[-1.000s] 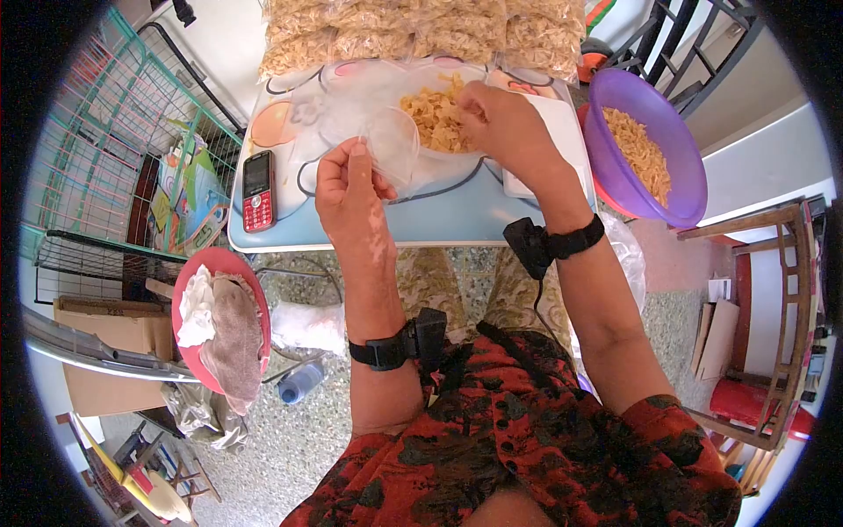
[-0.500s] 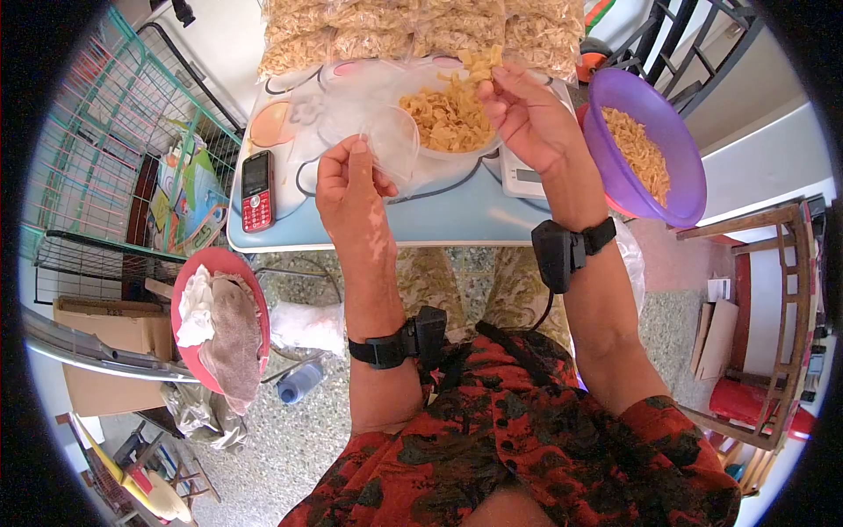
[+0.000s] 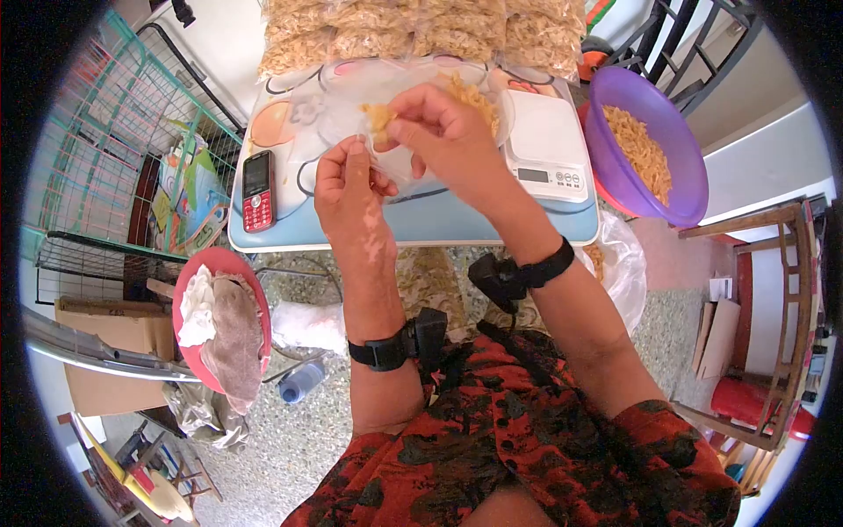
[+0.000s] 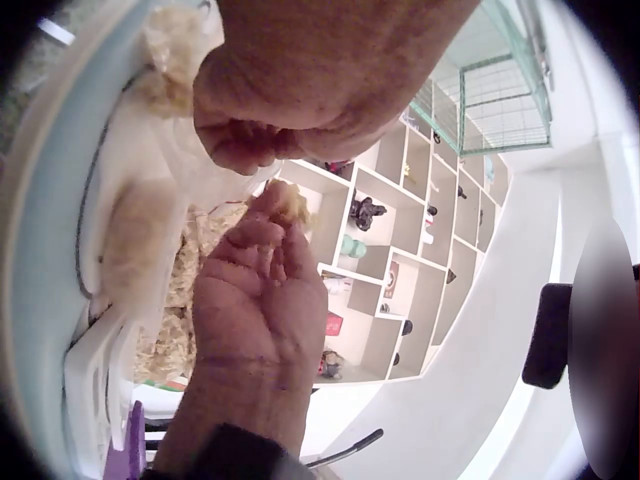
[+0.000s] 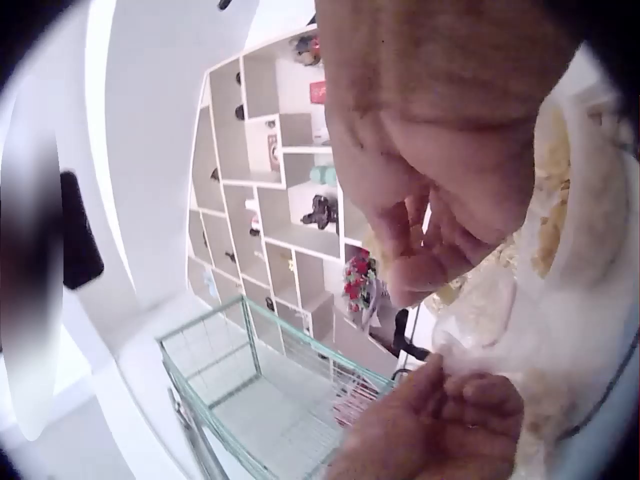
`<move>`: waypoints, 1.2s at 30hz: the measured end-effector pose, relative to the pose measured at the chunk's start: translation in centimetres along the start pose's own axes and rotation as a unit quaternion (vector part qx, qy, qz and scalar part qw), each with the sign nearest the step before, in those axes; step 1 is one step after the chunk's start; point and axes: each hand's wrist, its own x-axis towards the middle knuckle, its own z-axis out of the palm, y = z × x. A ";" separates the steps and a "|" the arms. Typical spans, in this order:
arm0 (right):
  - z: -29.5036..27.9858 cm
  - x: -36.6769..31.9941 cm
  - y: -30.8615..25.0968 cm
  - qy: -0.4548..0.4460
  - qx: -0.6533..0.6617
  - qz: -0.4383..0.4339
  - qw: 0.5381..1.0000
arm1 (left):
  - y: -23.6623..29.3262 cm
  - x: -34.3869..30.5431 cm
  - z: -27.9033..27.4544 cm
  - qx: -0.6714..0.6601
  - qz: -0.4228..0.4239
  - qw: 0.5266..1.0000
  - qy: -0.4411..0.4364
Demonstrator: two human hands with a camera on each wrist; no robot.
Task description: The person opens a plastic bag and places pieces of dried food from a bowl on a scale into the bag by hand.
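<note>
My left hand (image 3: pixel 349 186) pinches the edge of a clear plastic bag (image 3: pixel 406 167) between thumb and fingers, over the near part of the table. My right hand (image 3: pixel 450 140) has come across to it and pinches a few yellow dried food pieces (image 3: pixel 378 121) at the bag's upper end. In the left wrist view the right fingers (image 4: pixel 265 225) are bent around these pieces, close below the left hand (image 4: pixel 250 130). Behind the right hand, more yellow pieces (image 3: pixel 479 104) fill a pale bowl (image 3: pixel 506 123), partly hidden by that hand.
A white kitchen scale (image 3: pixel 544 132) sits at the table's right. Filled bags (image 3: pixel 421 35) are stacked along the back. A red phone (image 3: pixel 258 191) lies at the left edge. Beyond the right edge stands a purple basin (image 3: pixel 689 167) of dried pieces; a red stool (image 3: pixel 189 342) holds cloths.
My right hand took pieces from the bowl, lifted them to the right, then brought them left to the bag. My left hand has stayed nearly still with the bag.
</note>
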 end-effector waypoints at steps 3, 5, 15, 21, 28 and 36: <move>1.0 -0.3 0.9 0.016 -0.163 -0.075 0.984 | 0.3 0.0 -0.2 -0.014 -0.001 1.000 0.009; 1.1 -0.4 1.0 0.015 -0.228 -0.109 0.967 | 0.4 0.0 -0.5 -0.022 0.004 1.000 0.011; 0.9 0.3 0.2 -0.109 -0.445 -0.137 0.878 | 0.7 -0.2 -0.6 0.037 0.023 0.999 0.021; 2.2 1.1 -0.4 -0.107 -0.496 -0.093 0.857 | 0.7 -0.3 -0.4 0.038 0.024 0.999 -0.008; 2.2 0.3 -0.8 -0.129 -0.354 -0.034 0.926 | 0.7 0.0 -0.8 -0.004 0.025 1.000 0.011; 1.3 0.2 0.1 -0.238 -0.412 -0.056 0.878 | 1.0 -0.2 -0.6 -0.033 -0.004 0.999 -0.006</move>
